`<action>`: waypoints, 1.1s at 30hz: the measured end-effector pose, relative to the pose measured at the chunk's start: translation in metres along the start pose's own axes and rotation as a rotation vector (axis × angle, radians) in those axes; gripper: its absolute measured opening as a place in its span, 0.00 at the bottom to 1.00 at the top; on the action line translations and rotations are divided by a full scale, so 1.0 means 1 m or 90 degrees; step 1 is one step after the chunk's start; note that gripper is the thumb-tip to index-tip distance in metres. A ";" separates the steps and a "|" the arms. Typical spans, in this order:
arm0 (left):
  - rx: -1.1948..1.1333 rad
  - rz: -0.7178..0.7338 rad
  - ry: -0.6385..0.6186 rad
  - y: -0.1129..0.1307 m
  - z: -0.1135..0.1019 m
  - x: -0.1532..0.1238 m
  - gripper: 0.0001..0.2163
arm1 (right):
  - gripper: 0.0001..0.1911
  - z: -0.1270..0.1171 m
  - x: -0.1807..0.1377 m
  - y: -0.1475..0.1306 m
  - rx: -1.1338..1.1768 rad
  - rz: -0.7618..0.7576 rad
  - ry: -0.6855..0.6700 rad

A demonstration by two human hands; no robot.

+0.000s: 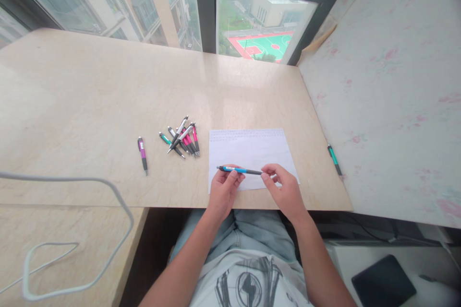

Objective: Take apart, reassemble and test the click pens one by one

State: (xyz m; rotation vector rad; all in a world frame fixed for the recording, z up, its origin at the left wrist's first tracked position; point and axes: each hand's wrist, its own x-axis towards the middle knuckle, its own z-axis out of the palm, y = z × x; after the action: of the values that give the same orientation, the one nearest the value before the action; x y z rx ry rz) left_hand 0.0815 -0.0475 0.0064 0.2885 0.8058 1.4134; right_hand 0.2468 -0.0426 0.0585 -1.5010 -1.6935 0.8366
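Observation:
A blue and black ballpoint pen lies level between my hands, over the lower part of a white sheet of paper. My left hand grips its barrel near the clicker end, thumb on top. At the tip end, my right hand has its thumb and forefinger closed on the pen's point. Several rows of small writing cover the top of the sheet. To the left of the paper is a loose pile of pens in white, pink and green, all with black grips.
A purple pen lies apart, left of the pile. Another green pen rests at the table's right edge by the flowered wall. A grey cable loops at lower left. Windows stand behind the table.

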 end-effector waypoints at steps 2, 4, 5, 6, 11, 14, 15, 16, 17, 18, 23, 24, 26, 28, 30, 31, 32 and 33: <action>0.002 0.001 -0.003 0.000 0.000 0.000 0.09 | 0.11 0.000 0.000 0.000 -0.005 0.000 -0.008; 0.003 0.002 -0.004 0.000 0.000 0.000 0.09 | 0.15 0.000 0.000 -0.001 -0.011 -0.003 -0.038; 0.003 0.002 -0.004 0.000 0.000 0.000 0.09 | 0.17 0.000 0.000 -0.001 -0.012 -0.003 -0.052; 0.001 0.002 -0.003 0.000 0.000 0.000 0.09 | 0.18 0.000 0.000 0.000 -0.012 -0.003 -0.061; 0.001 0.001 -0.002 0.000 0.000 0.000 0.08 | 0.09 0.001 -0.002 -0.001 -0.016 -0.001 -0.029; 0.000 0.000 0.002 0.000 -0.001 0.000 0.08 | 0.12 0.000 -0.003 -0.003 -0.038 -0.007 -0.046; -0.001 0.000 0.004 0.000 -0.001 0.000 0.08 | 0.14 0.000 -0.003 -0.003 -0.044 -0.010 -0.061; -0.003 0.000 0.006 0.000 0.000 0.000 0.08 | 0.15 -0.001 -0.003 -0.004 -0.047 -0.012 -0.070; -0.005 -0.001 0.008 0.000 0.000 0.000 0.08 | 0.14 0.000 -0.003 -0.004 -0.047 -0.014 -0.071; -0.005 0.000 0.009 0.000 0.000 0.000 0.09 | 0.12 0.000 -0.003 -0.004 -0.045 -0.015 -0.062; -0.002 0.003 0.005 0.000 0.000 -0.001 0.08 | 0.08 0.002 -0.004 -0.002 -0.043 -0.046 -0.008; -0.002 0.004 0.005 0.000 0.000 -0.001 0.08 | 0.09 0.002 -0.004 -0.001 -0.047 -0.052 -0.011; 0.000 0.005 0.007 -0.001 -0.001 -0.001 0.09 | 0.13 0.001 -0.004 -0.002 -0.055 -0.053 -0.025; 0.004 0.003 0.006 -0.001 -0.001 -0.001 0.09 | 0.16 0.001 -0.003 -0.003 -0.070 -0.046 -0.035; 0.009 0.000 0.001 -0.001 -0.001 -0.001 0.09 | 0.18 0.001 -0.003 -0.003 -0.088 -0.039 -0.040; 0.011 -0.001 -0.002 -0.001 -0.002 -0.001 0.09 | 0.18 0.001 -0.003 -0.003 -0.096 -0.036 -0.041; 0.012 -0.002 -0.004 -0.001 -0.002 -0.001 0.09 | 0.19 0.001 -0.003 -0.003 -0.102 -0.034 -0.042; 0.014 -0.001 -0.007 -0.002 -0.003 -0.001 0.08 | 0.19 0.002 -0.003 -0.002 -0.107 -0.032 -0.043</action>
State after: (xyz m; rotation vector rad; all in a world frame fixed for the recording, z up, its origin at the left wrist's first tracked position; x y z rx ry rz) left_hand 0.0811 -0.0492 0.0034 0.3114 0.8128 1.4020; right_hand 0.2441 -0.0460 0.0592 -1.5491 -1.8835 0.7418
